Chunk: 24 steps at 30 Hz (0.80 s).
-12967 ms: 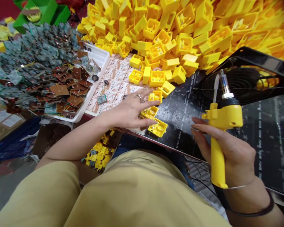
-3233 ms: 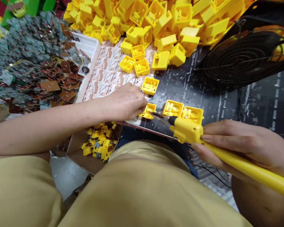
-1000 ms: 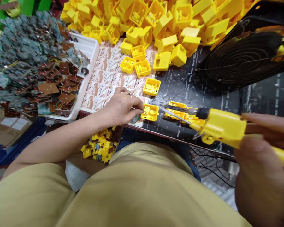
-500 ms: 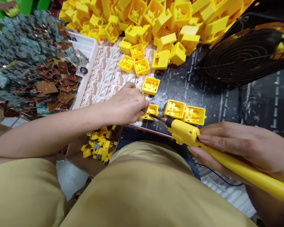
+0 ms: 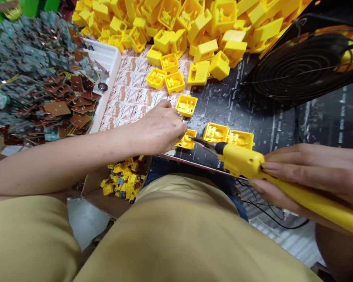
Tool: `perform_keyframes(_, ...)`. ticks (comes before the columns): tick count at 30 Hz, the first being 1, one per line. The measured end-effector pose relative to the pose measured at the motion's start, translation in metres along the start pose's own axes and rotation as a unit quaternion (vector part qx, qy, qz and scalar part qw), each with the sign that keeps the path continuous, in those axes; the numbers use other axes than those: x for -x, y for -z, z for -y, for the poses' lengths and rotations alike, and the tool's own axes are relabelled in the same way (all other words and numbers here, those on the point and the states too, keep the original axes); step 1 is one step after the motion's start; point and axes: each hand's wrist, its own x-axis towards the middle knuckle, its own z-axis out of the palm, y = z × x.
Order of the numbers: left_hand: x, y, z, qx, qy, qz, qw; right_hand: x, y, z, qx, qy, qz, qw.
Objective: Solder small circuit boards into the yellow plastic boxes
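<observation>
Right hand (image 5: 314, 172) grips the soldering tool (image 5: 243, 158), tip (image 5: 195, 140) pulled slightly back — perhaps between touches. Left hand (image 5: 161, 129), fingers curled beside the casing (image 5: 186, 144), hides any grip.

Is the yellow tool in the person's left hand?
No, the right hand holds the yellow tool, while the left hand is at a small yellow box.
</observation>
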Motion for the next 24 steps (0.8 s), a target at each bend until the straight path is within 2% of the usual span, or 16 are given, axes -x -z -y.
perform_keyframes(3, 0.000, 0.001, 0.000, -0.005, -0.003, 0.005, 1.000, 0.002, -0.004, 0.005, -0.001, -0.004, -0.016, 1.000)
perform_keyframes(6, 0.000, 0.000, 0.000, -0.008, -0.008, 0.007, 1.000, -0.009, -0.010, 0.011, -0.011, 0.014, -0.021, 1.000)
perform_keyframes(10, 0.000, -0.002, 0.000, 0.002, -0.008, -0.010, 1.000, -0.029, -0.013, 0.008, -0.056, 0.150, 0.038, 0.986)
perform_keyframes(12, 0.000, -0.002, 0.000, 0.002, -0.002, -0.005, 1.000, -0.031, -0.009, 0.004, -0.069, 0.185, 0.061, 0.979)
perform_keyframes(17, 0.000, -0.002, 0.000, -0.006, -0.010, -0.019, 1.000, -0.012, 0.004, -0.010, -0.058, 0.065, 0.076, 0.993)
perform_keyframes(20, 0.000, -0.003, 0.000, -0.013, -0.011, -0.017, 1.000, -0.001, 0.002, -0.017, -0.070, 0.064, 0.055, 0.994)
perform_keyframes(24, 0.001, -0.003, 0.000, -0.012, -0.015, -0.022, 1.000, -0.002, -0.004, -0.017, -0.081, 0.067, 0.034, 0.994)
